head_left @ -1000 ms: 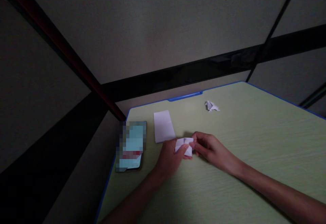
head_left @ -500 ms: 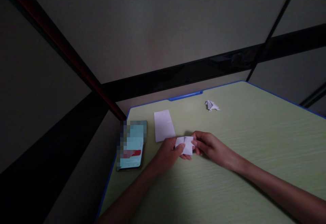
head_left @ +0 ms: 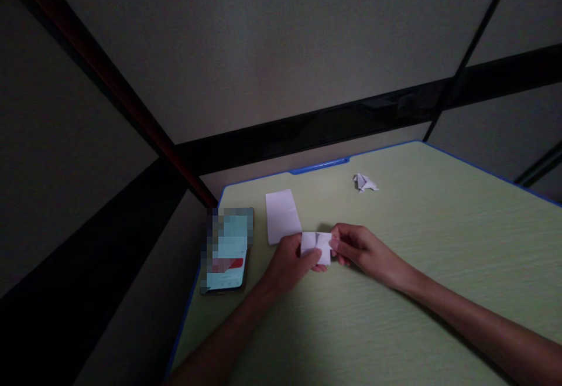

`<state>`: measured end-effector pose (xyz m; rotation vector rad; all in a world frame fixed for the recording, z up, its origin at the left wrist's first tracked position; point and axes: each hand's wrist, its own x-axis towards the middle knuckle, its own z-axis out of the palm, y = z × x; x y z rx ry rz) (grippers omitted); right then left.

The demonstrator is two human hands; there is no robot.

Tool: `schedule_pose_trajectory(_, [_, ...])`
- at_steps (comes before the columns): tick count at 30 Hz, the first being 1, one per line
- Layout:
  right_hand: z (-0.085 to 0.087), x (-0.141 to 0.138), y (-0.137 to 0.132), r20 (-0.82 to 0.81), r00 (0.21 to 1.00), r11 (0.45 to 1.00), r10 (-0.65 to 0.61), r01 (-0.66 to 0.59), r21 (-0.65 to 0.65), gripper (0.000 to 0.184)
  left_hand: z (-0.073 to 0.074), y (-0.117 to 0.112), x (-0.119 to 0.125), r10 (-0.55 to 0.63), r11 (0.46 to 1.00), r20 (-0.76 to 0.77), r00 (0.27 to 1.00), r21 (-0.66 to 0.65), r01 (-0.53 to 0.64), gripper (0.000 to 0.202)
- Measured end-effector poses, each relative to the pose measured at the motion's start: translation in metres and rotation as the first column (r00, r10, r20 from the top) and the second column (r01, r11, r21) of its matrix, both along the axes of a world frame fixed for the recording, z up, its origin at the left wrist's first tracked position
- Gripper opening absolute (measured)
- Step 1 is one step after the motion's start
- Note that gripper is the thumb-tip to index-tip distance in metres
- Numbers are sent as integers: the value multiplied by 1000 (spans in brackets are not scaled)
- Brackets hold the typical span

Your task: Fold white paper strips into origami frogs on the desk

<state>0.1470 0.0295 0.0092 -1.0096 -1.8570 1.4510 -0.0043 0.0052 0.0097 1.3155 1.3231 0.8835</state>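
A small white folded paper (head_left: 309, 239) is held between my two hands, with crease lines showing on its upper face. My left hand (head_left: 292, 262) grips it from the left, thumb lying on top and fingers underneath. At its right edge, my right hand (head_left: 352, 244) pinches the paper between thumb and fingers. Just behind my left hand lies a flat white sheet of paper (head_left: 282, 216). Farther back to the right sits a small folded paper figure (head_left: 365, 183), apart from both hands.
A phone (head_left: 228, 251) with a lit, partly blurred screen lies at the left edge of the pale green table (head_left: 421, 222). The table has a blue rim, with a blue strip (head_left: 320, 166) at its back edge. Dark-banded panels (head_left: 307, 52) stand behind it.
The folded paper has shifted very slightly left and up. My left thumb has slid a little to the right across it, and my right hand keeps its pinch.
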Motion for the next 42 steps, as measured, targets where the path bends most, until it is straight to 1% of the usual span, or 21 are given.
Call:
schedule_pose_trajectory(3, [-2, -1, 0, -17, 1000, 1000, 5, -5, -7, 19, -2, 0, 1, 12, 999, -10, 1000, 34, -11, 13])
schedule_pose_trajectory(7, [-4, -2, -1, -35, 999, 1000, 19, -19, 6, 26, -1, 0, 1, -27, 998, 45, 999, 59, 25, 15])
schedule_pose_trajectory(12, [-1, -1, -3, -79, 996, 998, 31, -35, -50, 30, -3, -2, -2, -88, 996, 113, 990, 44, 83, 21])
schedule_pose_trajectory(15, [2, 0, -3, -115, 993, 997, 40, -46, -57, 31, -3, -3, -3, -100, 995, 165, 981, 25, 97, 23])
schedule_pose_trajectory(17, [1, 0, -3, -137, 990, 998, 24, -32, -54, 31, -3, -3, -4, -92, 996, 186, 978, 26, 88, 23])
schedule_pose_trajectory(19, [-1, -1, -2, -147, 989, 999, 15, -20, -36, 30, -3, -4, -4, -42, 999, 207, 978, 39, 35, 22])
schedule_pose_trajectory(21, [-3, -1, -2, -137, 990, 1000, 30, -30, -1, 28, -2, -4, -3, 24, 997, 229, 973, 63, -39, 20])
schedule_pose_trajectory(25, [-5, -1, -3, -107, 991, 996, 81, -77, 42, 26, -1, -2, 0, 124, 971, 218, 968, 175, -163, 14])
schedule_pose_trajectory(28, [-4, -1, -4, -124, 992, 998, 36, -30, 54, 21, -1, 0, 2, 184, 946, 220, 958, 225, -233, 11])
schedule_pose_trajectory(30, [-2, -1, -4, -153, 988, 998, -28, 36, 48, 18, -3, 0, 2, 167, 953, 209, 963, 216, -212, 11])
schedule_pose_trajectory(32, [-1, -1, -4, -183, 980, 996, -81, 85, 19, 18, -6, -1, 2, 95, 975, 173, 980, 185, -127, 10])
schedule_pose_trajectory(34, [0, -1, -4, -196, 976, 995, -98, 100, 3, 17, -9, -1, 2, 0, 990, 129, 992, 139, -18, 9])
schedule_pose_trajectory(36, [0, -1, -4, -183, 979, 995, -91, 97, 23, 16, -10, -1, 2, -37, 992, 103, 994, 123, 24, 8])
schedule_pose_trajectory(39, [-1, -2, -4, -181, 979, 992, -95, 109, 68, 18, -9, 1, 0, 21, 988, 124, 992, 149, -40, 12])
schedule_pose_trajectory(42, [-5, -4, -2, -260, 956, 985, -135, 157, 67, 26, -6, 2, -2, 64, 982, 168, 984, 166, -92, 16])
